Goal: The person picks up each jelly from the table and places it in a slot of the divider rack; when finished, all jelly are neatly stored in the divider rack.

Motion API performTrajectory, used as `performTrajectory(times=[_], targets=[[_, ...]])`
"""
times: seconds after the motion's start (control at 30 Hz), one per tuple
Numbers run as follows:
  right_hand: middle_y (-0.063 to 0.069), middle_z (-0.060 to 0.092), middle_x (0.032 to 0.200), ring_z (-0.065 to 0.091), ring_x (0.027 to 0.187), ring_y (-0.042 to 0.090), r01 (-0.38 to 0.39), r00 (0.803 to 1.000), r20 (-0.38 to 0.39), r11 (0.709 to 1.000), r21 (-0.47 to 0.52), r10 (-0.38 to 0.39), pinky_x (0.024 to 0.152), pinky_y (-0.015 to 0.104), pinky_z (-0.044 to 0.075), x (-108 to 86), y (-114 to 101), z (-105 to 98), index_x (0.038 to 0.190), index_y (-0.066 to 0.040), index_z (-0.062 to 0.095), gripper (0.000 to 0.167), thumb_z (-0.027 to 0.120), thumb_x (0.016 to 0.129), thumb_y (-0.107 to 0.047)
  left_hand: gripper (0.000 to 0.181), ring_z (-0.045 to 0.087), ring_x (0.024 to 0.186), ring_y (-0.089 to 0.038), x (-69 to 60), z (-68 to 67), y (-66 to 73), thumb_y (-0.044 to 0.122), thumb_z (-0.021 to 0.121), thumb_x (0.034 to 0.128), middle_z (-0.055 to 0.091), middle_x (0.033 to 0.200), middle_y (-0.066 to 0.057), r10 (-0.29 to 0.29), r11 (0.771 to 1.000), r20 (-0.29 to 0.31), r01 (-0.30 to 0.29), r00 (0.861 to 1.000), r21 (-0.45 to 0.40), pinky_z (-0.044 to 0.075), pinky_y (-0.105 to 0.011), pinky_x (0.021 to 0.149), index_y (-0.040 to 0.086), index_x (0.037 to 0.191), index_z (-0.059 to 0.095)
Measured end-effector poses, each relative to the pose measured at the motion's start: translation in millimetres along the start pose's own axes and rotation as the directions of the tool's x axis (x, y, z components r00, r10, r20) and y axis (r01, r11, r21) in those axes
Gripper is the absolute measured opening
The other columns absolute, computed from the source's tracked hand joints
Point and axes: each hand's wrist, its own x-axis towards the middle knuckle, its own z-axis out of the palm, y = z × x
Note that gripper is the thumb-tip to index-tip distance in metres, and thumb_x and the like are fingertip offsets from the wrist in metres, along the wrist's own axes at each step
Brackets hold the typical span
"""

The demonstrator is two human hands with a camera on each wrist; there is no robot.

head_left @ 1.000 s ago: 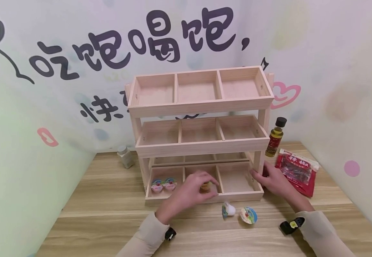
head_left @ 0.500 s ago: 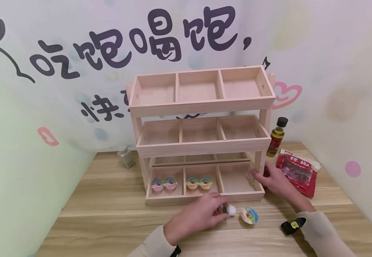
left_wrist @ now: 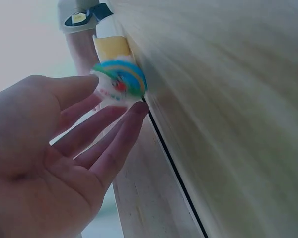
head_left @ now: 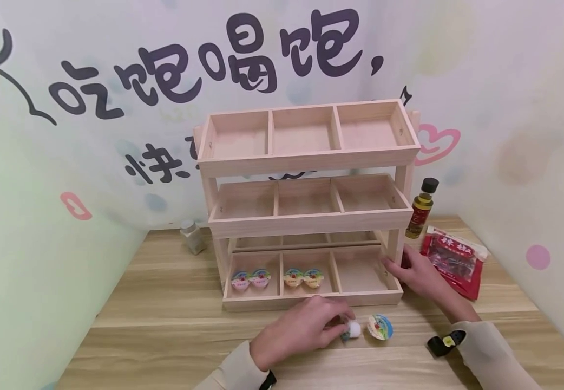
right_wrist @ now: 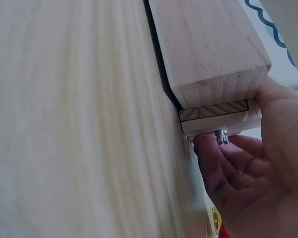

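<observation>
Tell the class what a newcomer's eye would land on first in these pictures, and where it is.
First comes the pale three-tier wooden shelf, standing mid-scene on the table, with bold black writing on the wall behind. Next, the left hand pinches a small cup in front of the shelf, while the right hand grips its right end.

2 arms [head_left: 493, 355] reach forward, fingers [left_wrist: 118, 145] bent.
</observation>
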Motion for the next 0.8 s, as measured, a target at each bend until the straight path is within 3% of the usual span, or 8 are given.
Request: performTrajectory(times=[0.2, 0.33, 0.43, 0.53, 0.7, 0.8], targets=[[0.031, 0.058, 0.151, 0.067, 0.122, 0.044, 0.019, 1.000, -0.011, 1.000, -0.007, -0.019, 0.095, 0.064, 0.062, -0.5, -3, 0, 0.166, -0.005, 0.034, 0.077, 0.066, 0.108, -0.044, 0.024, 0.047, 0.071, 0.011, -1.5, -1.5, 1.3, 0.043, 0.067, 0.1080, 0.068, 0.088, 0.018, -0.003, 1.000, 0.053, 0.004, 0.999, -0.031, 0.039, -0.004, 0.063, 0.022, 0.110, 0.079], [0.031, 0.059, 0.150, 0.067, 0.121, 0.043, 0.018, 1.000, -0.010, 1.000, -0.004, -0.018, 0.094, 0.063, 0.063, -1.1, -3, -1, 0.166, -0.005, 0.035, 0.076, 0.066, 0.108, -0.043, 0.041, 0.055, 0.080, 0.011, -3.3, -2.2, 6.9, 0.059, 0.075, 0.0982, 0.073, 0.098, 0.018, -0.004, 0.999, 0.114, -0.002, 0.993, 0.054, 0.044, -0.005, 0.071, 0.023, 0.115, 0.079], [0.031, 0.059, 0.150, 0.068, 0.120, 0.043, 0.015, 1.000, -0.009, 1.000, 0.001, -0.015, 0.093, 0.063, 0.063, -1.5, -3, -1, 0.166, -0.005, 0.035, 0.076, 0.066, 0.108, -0.043, 0.038, 0.063, 0.095, 0.010, -4.4, -1.8, 12.4, 0.054, 0.079, 0.0968, 0.077, 0.112, 0.017, -0.009, 0.990, 0.142, -0.011, 0.990, 0.140, 0.050, -0.008, 0.083, 0.024, 0.119, 0.079], [0.031, 0.059, 0.150, 0.067, 0.120, 0.042, 0.013, 1.000, -0.007, 1.000, 0.003, -0.013, 0.094, 0.062, 0.063, -1.7, -3, -1, 0.166, -0.005, 0.034, 0.077, 0.066, 0.108, -0.044, 0.034, 0.066, 0.103, 0.008, -5.5, -1.7, 16.0, 0.049, 0.079, 0.0978, 0.078, 0.117, 0.016, -0.020, 0.986, 0.144, -0.004, 0.989, 0.168, 0.053, -0.012, 0.087, 0.025, 0.121, 0.079], [0.031, 0.058, 0.150, 0.067, 0.121, 0.042, 0.011, 1.000, -0.003, 1.000, 0.004, -0.011, 0.095, 0.063, 0.062, -2.0, -4, -1, 0.167, -0.006, 0.034, 0.078, 0.066, 0.108, -0.045, 0.034, 0.058, 0.088, 0.010, -5.8, 0.7, 27.1, 0.057, 0.076, 0.0977, 0.073, 0.109, 0.019, -0.043, 0.984, 0.121, 0.021, 0.992, 0.176, 0.047, -0.010, 0.072, 0.028, 0.116, 0.076], [0.031, 0.057, 0.152, 0.067, 0.122, 0.043, 0.007, 1.000, -0.002, 1.000, 0.005, -0.007, 0.095, 0.064, 0.062, -1.3, -4, -1, 0.167, -0.006, 0.033, 0.079, 0.066, 0.108, -0.046, 0.032, 0.056, 0.087, 0.009, -4.8, 4.7, 34.4, 0.051, 0.076, 0.0999, 0.071, 0.110, 0.018, -0.004, 0.975, 0.090, -0.016, 0.996, 0.222, 0.047, -0.010, 0.072, 0.028, 0.123, 0.072]])
